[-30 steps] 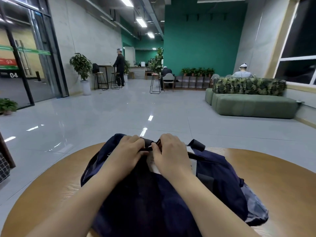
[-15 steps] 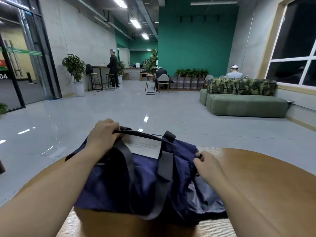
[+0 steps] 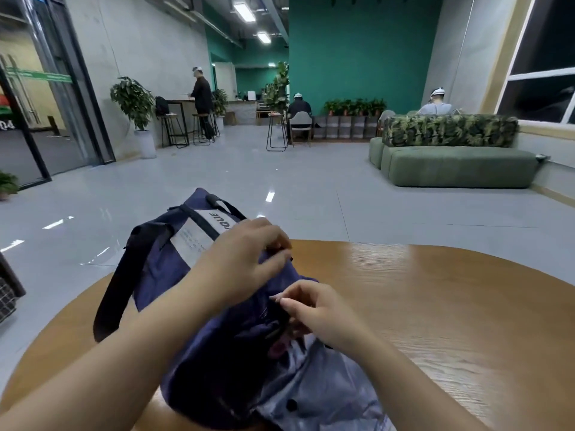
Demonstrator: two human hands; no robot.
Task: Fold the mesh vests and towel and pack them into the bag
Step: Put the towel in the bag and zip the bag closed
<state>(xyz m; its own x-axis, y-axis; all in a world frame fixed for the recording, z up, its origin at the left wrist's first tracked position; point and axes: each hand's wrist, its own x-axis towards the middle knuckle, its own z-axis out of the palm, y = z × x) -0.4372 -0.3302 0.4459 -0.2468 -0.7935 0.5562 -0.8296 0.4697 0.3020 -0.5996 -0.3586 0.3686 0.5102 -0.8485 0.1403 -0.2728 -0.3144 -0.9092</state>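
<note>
A navy blue bag [image 3: 161, 275] with black straps and a white label lies on the round wooden table [image 3: 435, 306], its far end tilted up to the left. My left hand [image 3: 245, 259] grips the bag's fabric near its top edge. Just below it, my right hand [image 3: 314, 309] pinches something small and dark at the bag's opening; what it is I cannot tell. A pale grey lining [image 3: 323, 393] spills out at the near end. No mesh vests or towel are visible; the bag's inside is dark.
The table's far edge runs behind the bag, with grey floor beyond. A green sofa [image 3: 457, 166] stands at the right, stools and several seated or standing people are at the back. A dark checked object [image 3: 7, 293] sits at the left edge.
The bag has turned, its labelled end now pointing up and left. My left hand moved from the handle to the top edge, and my right hand came to the opening.
</note>
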